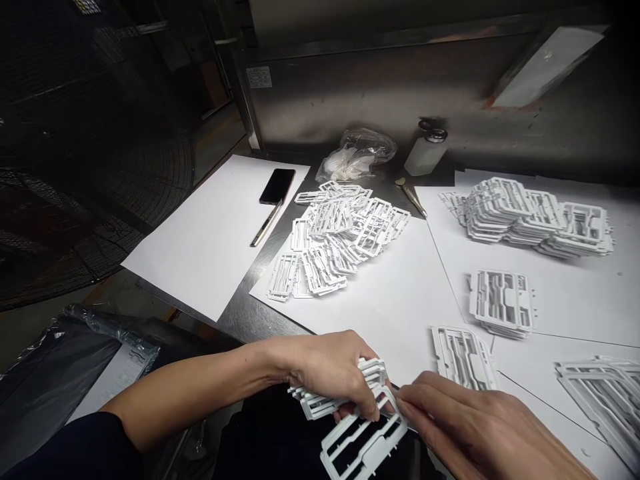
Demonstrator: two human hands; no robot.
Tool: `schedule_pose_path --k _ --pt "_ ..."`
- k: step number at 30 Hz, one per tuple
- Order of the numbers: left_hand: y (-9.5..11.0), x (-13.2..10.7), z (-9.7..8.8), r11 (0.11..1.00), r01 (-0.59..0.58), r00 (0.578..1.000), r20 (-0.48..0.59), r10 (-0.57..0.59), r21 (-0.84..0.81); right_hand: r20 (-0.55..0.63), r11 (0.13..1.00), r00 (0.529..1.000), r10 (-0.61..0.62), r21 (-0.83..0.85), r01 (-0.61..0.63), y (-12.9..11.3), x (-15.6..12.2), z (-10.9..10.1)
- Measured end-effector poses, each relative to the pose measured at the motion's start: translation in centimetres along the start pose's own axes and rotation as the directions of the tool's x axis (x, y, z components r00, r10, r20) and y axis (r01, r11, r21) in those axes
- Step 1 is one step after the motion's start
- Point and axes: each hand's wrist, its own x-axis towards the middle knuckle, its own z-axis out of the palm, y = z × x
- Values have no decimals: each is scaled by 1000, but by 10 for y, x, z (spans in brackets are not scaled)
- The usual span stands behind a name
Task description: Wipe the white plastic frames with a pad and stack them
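Observation:
My left hand (327, 370) is closed around a small stack of white plastic frames (320, 402) at the table's near edge. My right hand (470, 420) pinches one edge of a single white frame (360, 443) that hangs just below the stack, with the left thumb also touching it. A loose heap of the same frames (340, 233) lies on white paper in the middle of the table. Tidy stacks of frames (535, 217) stand at the far right, and a smaller stack (501, 301) sits nearer.
A black phone (277, 185) and a pen (266, 224) lie on a white sheet (210, 233) at left. A plastic bag (357, 157), a white bottle (425, 155) and a small tool (411, 196) sit by the metal back wall. More frames (605, 397) lie at right.

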Motion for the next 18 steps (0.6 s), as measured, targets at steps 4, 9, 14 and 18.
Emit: schedule_pose_path --k 4,9,14,18 --pt "0 3 0 1000 -2 1000 16 2 5 -34 969 993 -109 -228 98 4 2 3" --pt "-6 8 -2 1000 -1 1000 9 1 -9 -20 836 969 -247 -510 202 8 0 7" --pt "-10 10 -2 999 -3 1000 -2 3 -32 -44 791 963 -266 -581 192 11 0 16" --pt "-10 8 -4 994 -54 998 13 56 -95 -81 849 969 -233 -502 163 13 0 17"
